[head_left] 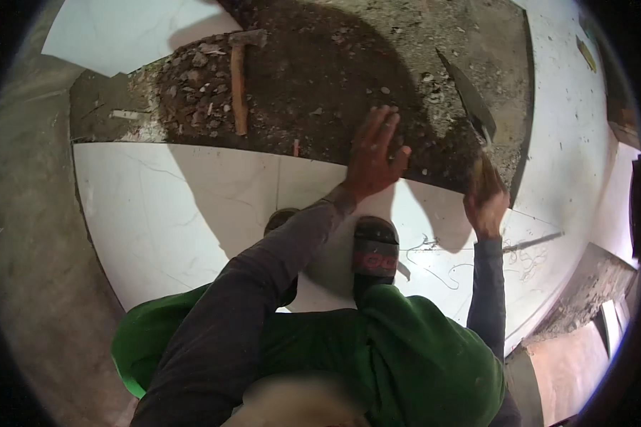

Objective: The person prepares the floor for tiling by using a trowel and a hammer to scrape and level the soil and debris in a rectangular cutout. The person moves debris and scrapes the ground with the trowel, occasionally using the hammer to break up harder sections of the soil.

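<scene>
My right hand (486,199) is closed round the handle of a trowel (466,96). Its dark pointed blade reaches away from me over the grey, gritty bed at the right. My left hand (377,156) holds nothing; its fingers are spread over the dark soil (313,85), just past the edge of the white tiles (214,192). Whether the fingertips touch the soil I cannot tell. To the left of that hand, a hammer (239,89) with a wooden handle lies beside a heap of broken rubble (196,85).
White marbled tiles (563,128) run along the right side, and another white tile (135,32) lies at the far left. Bare grey concrete (28,249) borders the left. My feet in dark sandals (375,252) rest on the near tiles, with loose string (434,270) beside them.
</scene>
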`<state>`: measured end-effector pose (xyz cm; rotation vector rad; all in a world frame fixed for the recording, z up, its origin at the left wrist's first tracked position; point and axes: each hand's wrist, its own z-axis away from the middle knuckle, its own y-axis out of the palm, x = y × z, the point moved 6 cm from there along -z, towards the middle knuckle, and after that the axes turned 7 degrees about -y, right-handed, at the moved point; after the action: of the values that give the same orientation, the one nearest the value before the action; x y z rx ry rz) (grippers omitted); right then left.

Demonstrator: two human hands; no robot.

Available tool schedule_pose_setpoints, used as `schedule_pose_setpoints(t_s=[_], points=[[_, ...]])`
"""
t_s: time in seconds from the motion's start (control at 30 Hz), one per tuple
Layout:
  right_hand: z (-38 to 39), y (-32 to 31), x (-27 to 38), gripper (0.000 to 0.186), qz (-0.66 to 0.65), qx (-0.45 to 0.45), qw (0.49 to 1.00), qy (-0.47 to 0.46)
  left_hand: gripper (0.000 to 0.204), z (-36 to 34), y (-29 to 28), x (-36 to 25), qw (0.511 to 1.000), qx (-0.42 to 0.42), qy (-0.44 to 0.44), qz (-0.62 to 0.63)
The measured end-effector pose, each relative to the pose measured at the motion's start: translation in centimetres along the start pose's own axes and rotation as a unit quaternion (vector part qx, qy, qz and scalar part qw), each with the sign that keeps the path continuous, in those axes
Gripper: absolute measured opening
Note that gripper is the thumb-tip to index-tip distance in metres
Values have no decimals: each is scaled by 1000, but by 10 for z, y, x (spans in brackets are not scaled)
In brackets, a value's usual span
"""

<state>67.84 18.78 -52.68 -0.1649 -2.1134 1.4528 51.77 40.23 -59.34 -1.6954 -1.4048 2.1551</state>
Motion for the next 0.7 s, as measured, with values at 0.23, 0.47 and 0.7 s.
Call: schedule_pose_setpoints(t_s=[0.23, 0.47, 0.7], points=[[10, 0, 23, 43, -40, 50, 998, -30, 79, -16, 7, 10, 999, 25, 21, 3], [83, 2, 7, 44, -362, -26, 853, 376, 84, -46, 21, 6, 994, -17, 71, -87], [97, 31, 24, 44, -471, 6, 795, 383, 79, -41, 46, -7, 993, 56, 98, -31]])
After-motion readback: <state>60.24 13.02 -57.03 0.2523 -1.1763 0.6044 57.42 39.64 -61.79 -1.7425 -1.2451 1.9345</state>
